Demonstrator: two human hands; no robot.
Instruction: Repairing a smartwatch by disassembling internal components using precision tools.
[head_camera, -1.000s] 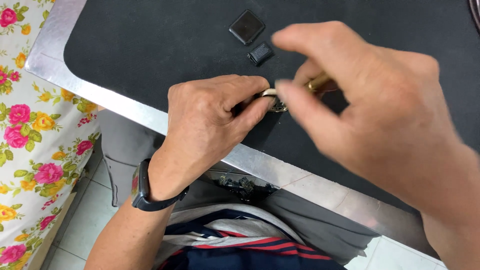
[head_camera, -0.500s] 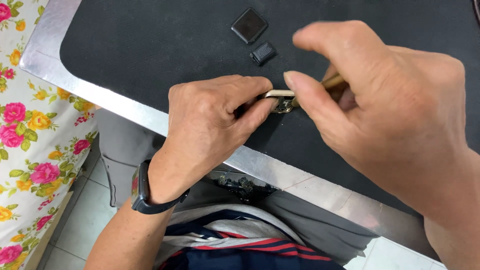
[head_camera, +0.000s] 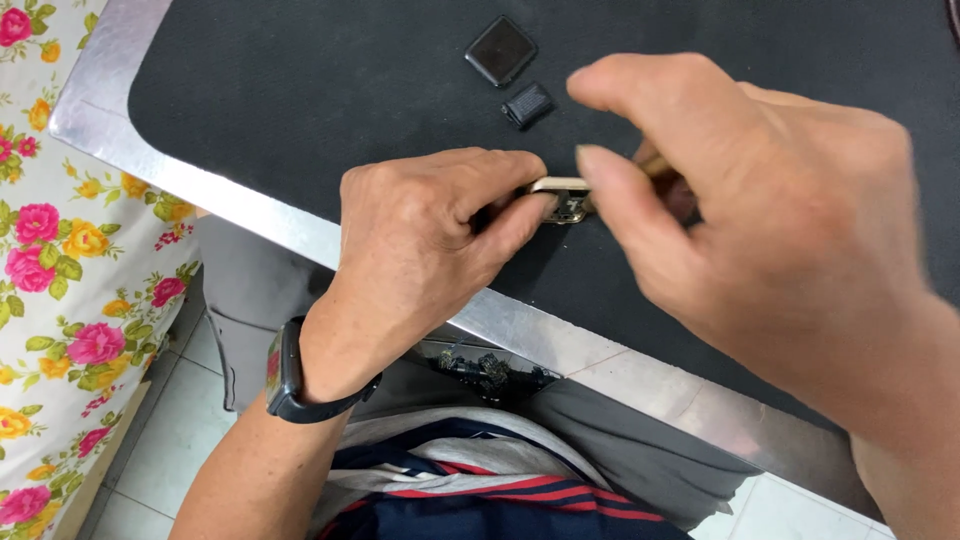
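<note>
My left hand (head_camera: 425, 240) pinches a small gold-coloured metal case (head_camera: 562, 197), like a watch body, against the black mat (head_camera: 300, 90). My right hand (head_camera: 760, 230) hovers close over it, thumb and forefinger closed on a thin tool with a brownish handle (head_camera: 650, 160) whose tip meets the case; most of the tool is hidden by the fingers. A black band (head_camera: 290, 375) is on my left wrist.
A square black screen piece (head_camera: 501, 50) and a smaller black part (head_camera: 527, 105) lie on the mat behind the hands. The mat sits on a metal-edged table (head_camera: 240, 205). A flowered cloth (head_camera: 60, 300) hangs at the left over a tiled floor.
My right hand has shifted slightly right and lower over the case. The left hand keeps its grip in place.
</note>
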